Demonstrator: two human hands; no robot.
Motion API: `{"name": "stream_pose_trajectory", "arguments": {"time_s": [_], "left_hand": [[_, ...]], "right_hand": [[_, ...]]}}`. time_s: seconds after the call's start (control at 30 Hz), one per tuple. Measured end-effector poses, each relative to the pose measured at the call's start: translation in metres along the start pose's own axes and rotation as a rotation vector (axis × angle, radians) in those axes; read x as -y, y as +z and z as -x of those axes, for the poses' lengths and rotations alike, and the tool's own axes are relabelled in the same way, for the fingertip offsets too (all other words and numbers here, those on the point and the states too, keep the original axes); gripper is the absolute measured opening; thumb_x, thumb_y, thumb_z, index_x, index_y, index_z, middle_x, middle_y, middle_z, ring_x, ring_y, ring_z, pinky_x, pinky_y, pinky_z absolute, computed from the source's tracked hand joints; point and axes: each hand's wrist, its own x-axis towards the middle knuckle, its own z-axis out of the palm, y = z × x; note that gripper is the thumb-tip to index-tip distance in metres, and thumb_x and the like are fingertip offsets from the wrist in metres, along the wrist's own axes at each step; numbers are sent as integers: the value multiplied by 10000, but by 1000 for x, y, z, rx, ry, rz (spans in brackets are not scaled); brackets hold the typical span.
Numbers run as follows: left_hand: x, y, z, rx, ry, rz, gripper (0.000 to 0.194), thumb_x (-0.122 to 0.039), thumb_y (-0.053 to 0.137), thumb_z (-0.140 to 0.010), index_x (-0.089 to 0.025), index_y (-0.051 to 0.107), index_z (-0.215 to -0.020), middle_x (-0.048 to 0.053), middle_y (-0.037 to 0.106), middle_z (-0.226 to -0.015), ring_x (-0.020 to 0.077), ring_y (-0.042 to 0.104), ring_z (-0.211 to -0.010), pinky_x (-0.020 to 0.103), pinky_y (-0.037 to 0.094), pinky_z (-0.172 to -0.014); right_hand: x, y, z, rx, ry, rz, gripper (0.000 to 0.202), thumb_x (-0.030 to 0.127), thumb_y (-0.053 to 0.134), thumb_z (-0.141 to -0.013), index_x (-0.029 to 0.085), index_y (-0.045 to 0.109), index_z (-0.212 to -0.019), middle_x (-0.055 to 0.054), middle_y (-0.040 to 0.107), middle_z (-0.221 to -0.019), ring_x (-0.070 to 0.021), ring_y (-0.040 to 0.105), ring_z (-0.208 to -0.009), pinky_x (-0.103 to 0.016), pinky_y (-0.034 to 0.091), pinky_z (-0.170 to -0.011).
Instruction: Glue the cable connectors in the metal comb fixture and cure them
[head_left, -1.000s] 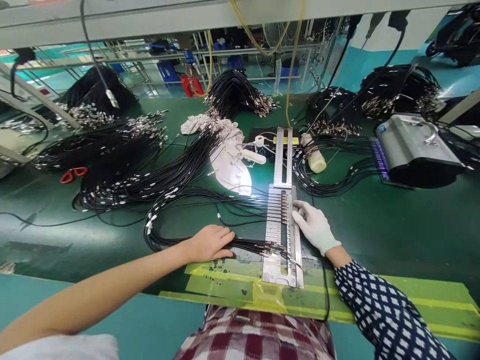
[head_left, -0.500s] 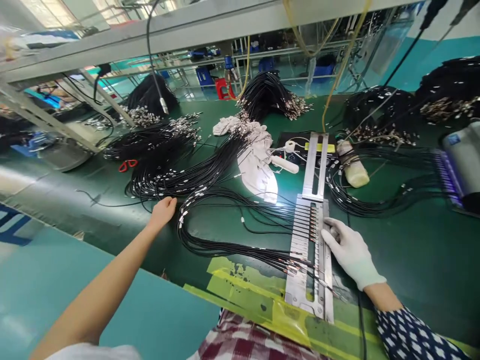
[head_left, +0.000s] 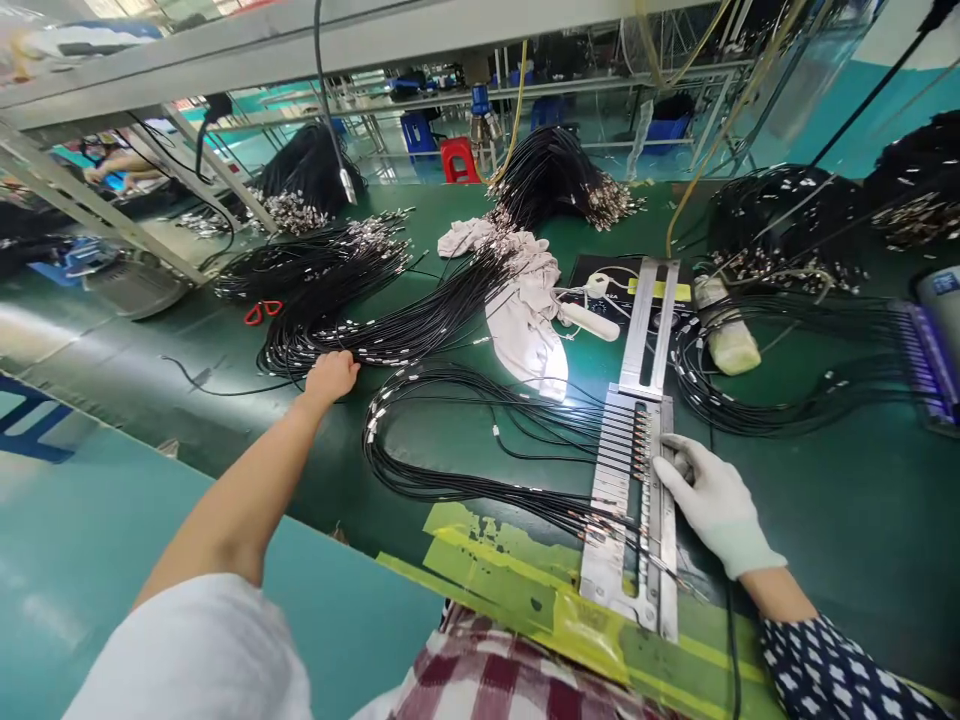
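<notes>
My bare left hand (head_left: pixel 332 377) is closed at the lower edge of a large bundle of black cables (head_left: pixel 442 310), fingers curled over it and partly hidden. My right hand (head_left: pixel 712 500), in a white glove, grips the right-hand bar of a slotted metal fixture (head_left: pixel 611 580) with thumb and fingertips. Several black cables lie side by side across the fixture, their metal ends in a row along its slot. A looped group of cables (head_left: pixel 435 490) curves from the fixture's upper part back to its lower part, where stripped copper-coloured ends rest.
Yellow tape (head_left: pixel 480 570) covers the table's front edge. Behind the fixture are a white cloth (head_left: pixel 517 330), a black box (head_left: pixel 592 275) and a wrapped bottle (head_left: pixel 731 340). Red-handled scissors (head_left: pixel 262 312) lie left. A purple-lit device (head_left: pixel 926 350) stands right. A metal beam (head_left: pixel 450 45) crosses above.
My left hand has moved up and forward onto the cable bundle's edge. My right hand stays at the fixture. The whole view has shifted slightly.
</notes>
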Motion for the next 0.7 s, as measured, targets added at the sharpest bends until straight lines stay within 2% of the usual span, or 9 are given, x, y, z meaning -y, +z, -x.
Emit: {"name": "stream_pose_trajectory", "arguments": {"time_s": [0.07, 0.13, 0.23, 0.3, 0.37, 0.43, 0.53, 0.63, 0.7], "left_hand": [[-24, -13, 14, 6, 58, -8, 225, -304, 569, -964, -95, 647, -937, 86, 645, -965, 224, 624, -913, 399, 530, -829], [-57, -20, 47, -3, 188, 15, 253, -306, 510, -972, -129, 625, -832, 76, 625, -889, 230, 601, -904, 377, 494, -849], [-98, -14, 121, 92, 615, 186, 260, -383, 452, -997, -190, 601, -907, 59, 631, -931, 216, 594, -918, 337, 472, -860], [-106, -3, 165, 126, 755, 201, 263, -419, 454, -998, -208, 583, -907, 57, 625, -905, 219, 585, -846, 329, 466, -760], [-99, 10, 183, 82, 758, 192, 301, -422, 456, -995, -210, 532, -796, 44, 578, -779, 209, 542, -717, 317, 437, -660], [-87, 21, 174, 96, 828, 185, 317, -408, 452, -993, -213, 503, -749, 38, 550, -733, 207, 526, -702, 312, 439, -656], [-76, 28, 133, 113, 952, 157, 296, -406, 445, -985, -209, 545, -788, 62, 588, -799, 220, 550, -776, 327, 473, -731], [-82, 25, 104, 119, 1002, 162, 293, -413, 449, -975, -199, 574, -820, 75, 597, -829, 223, 550, -783, 327, 479, -721], [-93, 21, 105, 157, 1000, 225, 255, -381, 459, -974, -190, 593, -871, 79, 612, -868, 221, 566, -816, 332, 486, -754]], "right_hand": [[1, 1, 1, 4, -23, 11, 486, 562, 499, -893, 212, 646, -1198, -55, 686, -831, -253, 638, -790, -358, 461, -708], [3, 0, 3, 4, -51, 10, 473, 532, 489, -905, 198, 644, -1201, -46, 668, -801, -242, 622, -779, -351, 449, -715], [7, -1, 5, -12, -62, -5, 444, 485, 485, -915, 183, 641, -1200, -35, 646, -773, -232, 605, -777, -339, 430, -719], [10, -2, 6, -9, -59, -15, 416, 458, 490, -918, 183, 643, -1190, -29, 641, -766, -228, 599, -780, -337, 417, -726], [12, -3, 6, -2, -56, -17, 388, 441, 495, -923, 189, 647, -1176, -23, 639, -759, -224, 595, -777, -340, 408, -737], [13, -3, 6, -3, -56, -22, 369, 434, 498, -927, 197, 650, -1164, -18, 640, -757, -220, 593, -778, -343, 405, -750], [14, -4, 6, -18, -50, -38, 361, 433, 497, -929, 201, 651, -1159, -17, 640, -757, -219, 593, -780, -341, 407, -748], [14, -4, 7, -20, -47, -38, 357, 419, 498, -929, 202, 650, -1167, -19, 645, -752, -220, 590, -766, -334, 402, -720], [14, -4, 7, -14, -55, -33, 342, 405, 499, -928, 207, 653, -1161, -18, 647, -741, -218, 593, -753, -335, 396, -718]]}}
